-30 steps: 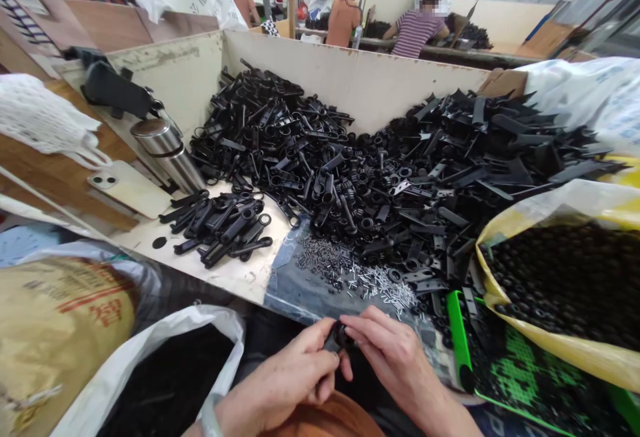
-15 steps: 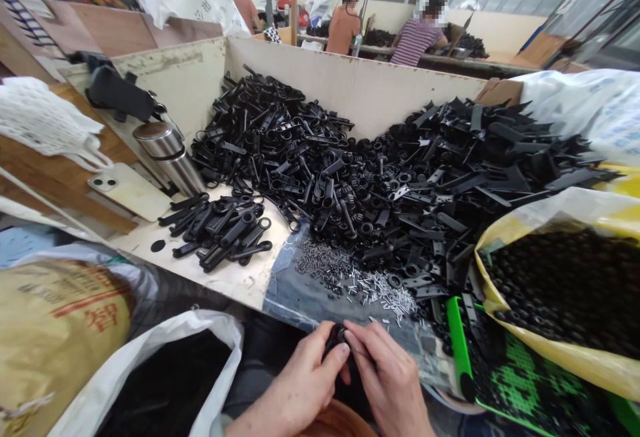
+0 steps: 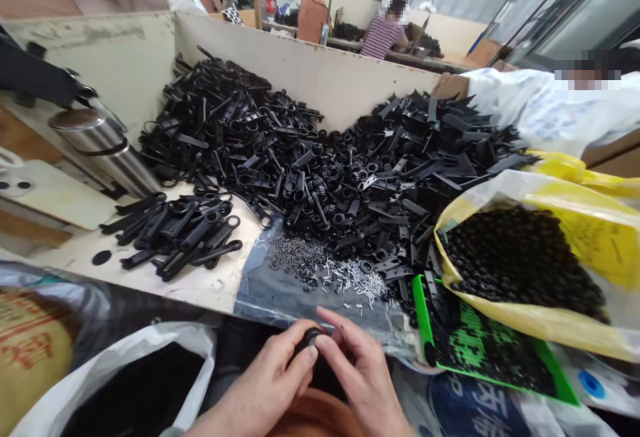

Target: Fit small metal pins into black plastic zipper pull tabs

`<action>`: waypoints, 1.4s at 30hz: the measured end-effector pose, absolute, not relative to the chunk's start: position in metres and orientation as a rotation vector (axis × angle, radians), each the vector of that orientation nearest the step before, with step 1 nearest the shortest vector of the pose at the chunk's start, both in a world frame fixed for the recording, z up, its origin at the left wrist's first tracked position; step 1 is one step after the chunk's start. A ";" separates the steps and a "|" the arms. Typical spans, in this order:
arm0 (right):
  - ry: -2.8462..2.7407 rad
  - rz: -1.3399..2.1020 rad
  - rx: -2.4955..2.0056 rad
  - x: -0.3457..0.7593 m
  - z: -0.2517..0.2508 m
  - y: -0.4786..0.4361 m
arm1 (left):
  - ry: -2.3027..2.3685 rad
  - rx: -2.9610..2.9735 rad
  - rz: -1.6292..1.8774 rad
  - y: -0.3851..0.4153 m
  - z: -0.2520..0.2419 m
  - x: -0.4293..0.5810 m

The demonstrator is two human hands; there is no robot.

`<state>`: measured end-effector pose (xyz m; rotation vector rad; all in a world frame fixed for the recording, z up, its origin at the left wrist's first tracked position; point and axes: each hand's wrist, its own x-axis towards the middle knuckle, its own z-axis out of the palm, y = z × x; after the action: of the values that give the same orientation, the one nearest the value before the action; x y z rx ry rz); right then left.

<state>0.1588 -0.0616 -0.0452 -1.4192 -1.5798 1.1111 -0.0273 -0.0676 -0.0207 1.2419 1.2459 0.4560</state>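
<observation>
Close to my body, in front of the table edge, my left hand (image 3: 280, 373) pinches a small black ring-shaped part (image 3: 311, 335) between thumb and fingers. My right hand (image 3: 363, 367) meets it from the other side, its thumb pressed against the part and its index finger raised. The lower side of the part is hidden by my fingers. Just beyond my hands, a dark cloth mat (image 3: 270, 290) bears scattered silver pins (image 3: 357, 280) and tiny dark pieces (image 3: 295, 253).
Behind the mat rise heaps of black plastic parts (image 3: 240, 123). At left lie a small pile of black handles (image 3: 185, 230) and a steel flask (image 3: 107, 147). At right are a green tray (image 3: 425, 323) and a yellow-edged bag of black rings (image 3: 520, 257). A white sack (image 3: 207, 350) stands lower left.
The view has swung right, so everything sits further left. My right index finger has lifted away from the black part; both hands stay together around it.
</observation>
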 end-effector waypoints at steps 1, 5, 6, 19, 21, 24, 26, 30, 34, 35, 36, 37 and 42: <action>-1.552 1.196 -1.439 0.159 -0.045 -0.062 | 1.243 1.315 0.425 -0.067 -0.018 -0.031; -1.329 1.535 -1.384 0.156 -0.046 -0.057 | 1.308 1.737 0.350 -0.068 -0.014 -0.034; -1.254 1.597 -1.347 0.154 -0.047 -0.054 | 1.341 1.835 0.354 -0.069 -0.016 -0.033; -1.482 1.451 -1.205 0.144 -0.047 -0.024 | 1.105 0.777 0.574 -0.046 -0.006 -0.035; -1.588 1.358 -1.210 0.146 -0.042 -0.020 | 1.054 0.695 0.586 -0.049 -0.005 -0.034; -1.667 1.375 -1.174 0.149 -0.037 -0.017 | 1.008 0.609 0.613 -0.055 -0.008 -0.034; -1.721 1.421 -1.148 0.152 -0.035 -0.017 | 1.010 0.538 0.616 -0.058 -0.010 -0.036; -1.791 1.480 -1.130 0.160 -0.035 -0.018 | 0.941 0.464 0.584 -0.061 -0.007 -0.038; -1.800 1.553 -1.084 0.164 -0.033 -0.017 | 0.930 0.473 0.598 -0.062 -0.005 -0.038; -1.808 1.558 -1.077 0.164 -0.032 -0.017 | 0.958 0.470 0.595 -0.062 -0.005 -0.038; -1.817 1.558 -1.071 0.164 -0.030 -0.017 | 0.987 0.463 0.586 -0.063 -0.005 -0.038; -1.827 1.554 -1.069 0.164 -0.029 -0.017 | 1.014 0.454 0.578 -0.063 -0.006 -0.037; -1.860 1.532 -1.088 0.166 -0.030 -0.018 | 1.094 0.433 0.560 -0.064 -0.011 -0.037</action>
<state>0.1655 -0.0180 -0.0297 -1.0877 -1.8602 1.5324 -0.0367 -0.0636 -0.0107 0.4334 1.0941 0.5595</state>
